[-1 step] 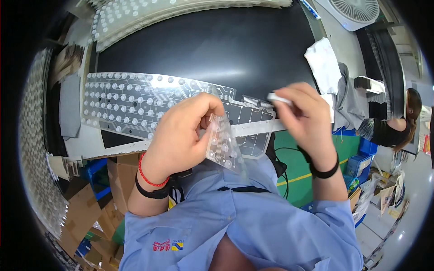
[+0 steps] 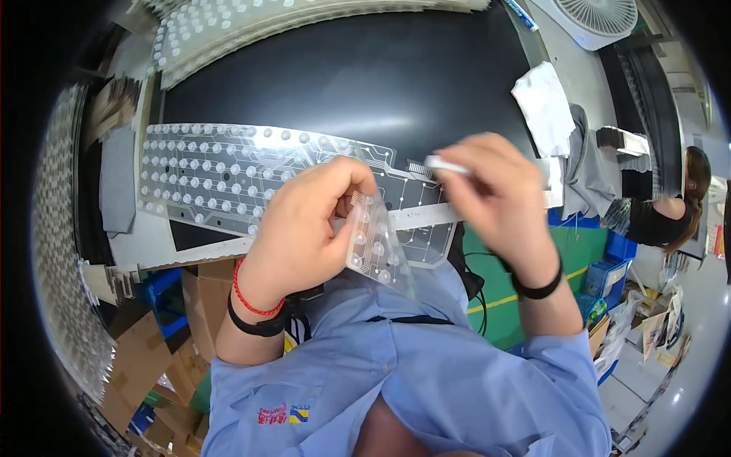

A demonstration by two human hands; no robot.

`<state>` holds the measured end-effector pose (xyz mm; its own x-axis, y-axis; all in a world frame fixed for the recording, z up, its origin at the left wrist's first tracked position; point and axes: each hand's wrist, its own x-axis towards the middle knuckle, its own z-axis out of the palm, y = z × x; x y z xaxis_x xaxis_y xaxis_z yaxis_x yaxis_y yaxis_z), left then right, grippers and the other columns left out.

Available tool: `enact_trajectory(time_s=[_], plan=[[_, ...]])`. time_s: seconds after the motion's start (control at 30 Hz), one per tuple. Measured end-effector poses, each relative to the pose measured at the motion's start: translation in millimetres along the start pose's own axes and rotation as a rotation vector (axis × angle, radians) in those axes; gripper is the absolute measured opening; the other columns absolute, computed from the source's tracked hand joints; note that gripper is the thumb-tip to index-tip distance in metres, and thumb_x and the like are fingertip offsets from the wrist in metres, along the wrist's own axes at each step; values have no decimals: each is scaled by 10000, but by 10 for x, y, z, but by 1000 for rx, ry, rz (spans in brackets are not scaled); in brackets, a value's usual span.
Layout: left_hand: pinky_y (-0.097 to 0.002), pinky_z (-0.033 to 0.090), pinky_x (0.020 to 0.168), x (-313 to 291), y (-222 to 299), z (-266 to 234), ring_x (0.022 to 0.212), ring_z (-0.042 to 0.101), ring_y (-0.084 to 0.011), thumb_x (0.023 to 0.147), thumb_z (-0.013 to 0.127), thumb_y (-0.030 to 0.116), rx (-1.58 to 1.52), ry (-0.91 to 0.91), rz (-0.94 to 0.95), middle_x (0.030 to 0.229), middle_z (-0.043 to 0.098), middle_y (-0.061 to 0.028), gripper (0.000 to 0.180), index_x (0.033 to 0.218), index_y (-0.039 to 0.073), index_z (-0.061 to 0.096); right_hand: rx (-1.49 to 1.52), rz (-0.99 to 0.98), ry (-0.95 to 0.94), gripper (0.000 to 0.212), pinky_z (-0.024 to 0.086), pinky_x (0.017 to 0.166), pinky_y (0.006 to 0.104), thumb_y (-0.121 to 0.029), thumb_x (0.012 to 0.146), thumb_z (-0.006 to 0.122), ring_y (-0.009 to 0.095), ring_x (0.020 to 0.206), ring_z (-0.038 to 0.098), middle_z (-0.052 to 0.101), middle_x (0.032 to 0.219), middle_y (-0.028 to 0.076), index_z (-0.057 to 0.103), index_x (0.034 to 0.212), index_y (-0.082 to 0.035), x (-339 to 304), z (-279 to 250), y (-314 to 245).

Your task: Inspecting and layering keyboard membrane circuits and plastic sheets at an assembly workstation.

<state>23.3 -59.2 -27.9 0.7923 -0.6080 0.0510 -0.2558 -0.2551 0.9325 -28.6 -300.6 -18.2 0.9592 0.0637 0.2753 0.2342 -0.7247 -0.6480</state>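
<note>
A clear keyboard membrane (image 2: 213, 171) with printed traces and rows of round domes lies along the near edge of the black work surface. My left hand (image 2: 304, 221) is closed, thumb against fingers, on its top layer. That layer's right end (image 2: 375, 247) is folded back toward me, baring the lower sheet (image 2: 415, 194) with its traces and dots. My right hand (image 2: 499, 186), somewhat blurred, pinches a small white block-like piece (image 2: 445, 164). It is just over the comb-striped connector tail (image 2: 420, 168); whether it touches, I cannot tell.
A stack of domed membranes (image 2: 228, 38) lies at the far left on the black surface (image 2: 343, 76). White cloth (image 2: 544, 107) and grey cloth (image 2: 586, 167) lie at the right. A white fan (image 2: 598, 21) stands far right. Another person (image 2: 666, 209) sits off to the right.
My right hand has shifted left with the white piece, from the tail's right end toward its left part. My left hand and the folded layer look the same.
</note>
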Motion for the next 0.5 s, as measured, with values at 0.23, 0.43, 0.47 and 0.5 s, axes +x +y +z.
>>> enact_trajectory(time_s=[0.23, 0.43, 0.47, 0.5], plan=[[-318, 475, 635, -18, -41, 12, 679, 578, -210, 845, 660, 11, -46, 21, 21, 804, 598, -86, 154, 975, 38, 583, -62, 122, 24, 166, 542, 634, 355, 55, 837, 688, 273, 748, 667, 650, 899, 132, 704, 989, -9, -94, -115, 105], [-316, 482, 637, -9, -24, 15, 693, 583, -197, 836, 662, 7, -24, 13, -43, 810, 601, -83, 173, 989, 34, 584, 77, -169, -14, 132, 549, 679, 356, -11, 849, 717, 299, 781, 665, 665, 928, 128, 703, 981, -9, 62, 206, -33], [-316, 482, 637, -23, -35, 23, 693, 583, -197, 836, 662, 7, -24, 9, -48, 810, 601, -83, 173, 989, 34, 584, 21, -130, -2, 132, 549, 670, 354, -3, 849, 713, 295, 775, 665, 662, 926, 127, 703, 980, -10, -18, 131, 25], [-310, 481, 635, -42, -32, 17, 692, 580, -193, 831, 664, 9, -55, 8, -49, 811, 599, -81, 182, 994, 35, 587, -31, -97, 7, 133, 548, 662, 353, 4, 848, 710, 292, 769, 665, 660, 924, 125, 704, 980, -12, -87, 37, 81]])
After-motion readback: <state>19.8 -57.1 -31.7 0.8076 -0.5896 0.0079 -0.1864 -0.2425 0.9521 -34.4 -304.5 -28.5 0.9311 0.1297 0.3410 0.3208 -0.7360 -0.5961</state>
